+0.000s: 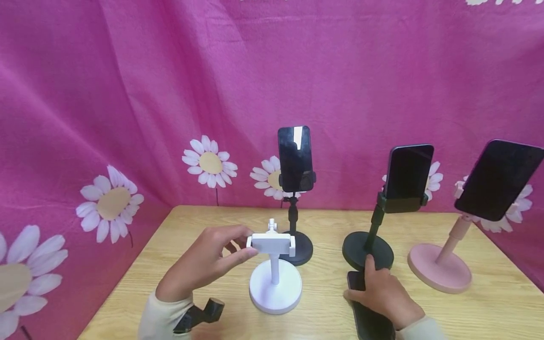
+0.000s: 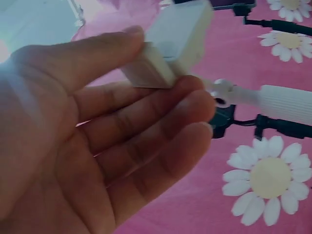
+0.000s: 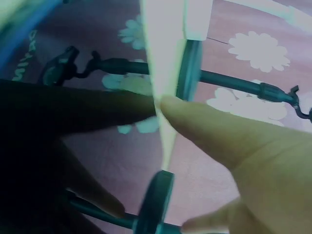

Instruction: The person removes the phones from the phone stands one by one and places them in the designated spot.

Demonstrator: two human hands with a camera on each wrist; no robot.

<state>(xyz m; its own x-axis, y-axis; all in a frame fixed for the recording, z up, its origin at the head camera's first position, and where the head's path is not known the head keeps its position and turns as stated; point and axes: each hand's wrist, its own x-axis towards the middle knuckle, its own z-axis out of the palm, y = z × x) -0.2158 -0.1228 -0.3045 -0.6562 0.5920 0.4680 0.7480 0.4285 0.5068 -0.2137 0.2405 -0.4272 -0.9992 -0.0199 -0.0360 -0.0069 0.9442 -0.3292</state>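
In the head view my left hand pinches the left end of the clamp on a white phone stand. The left wrist view shows the thumb on one side of the white clamp and fingertips on the other. A black phone lies on the table below my right hand. Its thumb reaches the phone's left edge, while the index finger points past the top edge toward the dark green stand's base. In the right wrist view a fingertip meets a shiny surface that mirrors the hand.
Behind the white stand, a black stand holds a phone. Farther right, phones sit in a dark green stand and a pink stand. All stand on the wooden table, backed by a pink flowered cloth.
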